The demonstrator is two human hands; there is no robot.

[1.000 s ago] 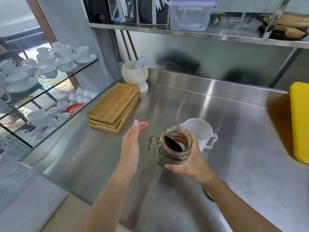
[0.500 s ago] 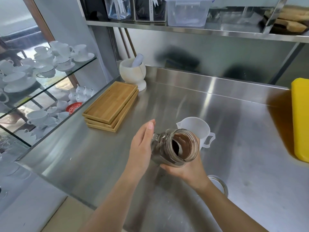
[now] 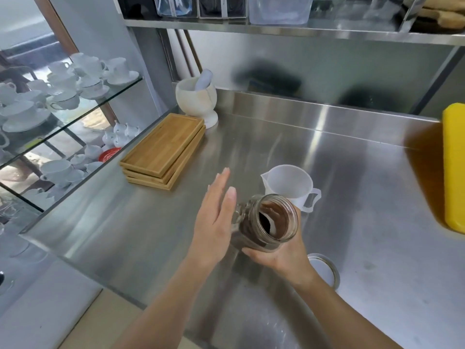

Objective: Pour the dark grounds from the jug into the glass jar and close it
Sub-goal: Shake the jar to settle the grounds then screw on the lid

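My right hand [image 3: 279, 255] grips a glass jar [image 3: 268, 221] from below and holds it tilted above the steel counter, mouth toward me. Dark grounds line its inside. The jar has a glass handle on its left side. My left hand [image 3: 214, 220] is flat with fingers straight, its palm right beside the jar's left side at the handle. A white plastic jug [image 3: 289, 186] stands upright and looks empty just behind the jar. The jar's round metal lid [image 3: 324, 269] lies flat on the counter, partly hidden behind my right wrist.
A stack of wooden trays [image 3: 163, 149] lies at the counter's left edge, a white mortar with pestle [image 3: 197, 98] behind it. A yellow board [image 3: 454, 167] sits at the right. Glass shelves of white cups [image 3: 63, 91] stand to the left. A steel shelf [image 3: 289, 34] hangs overhead.
My left hand swung in from apart to beside the jar's left side. My right hand tipped the jar further, its mouth now turned more toward me.
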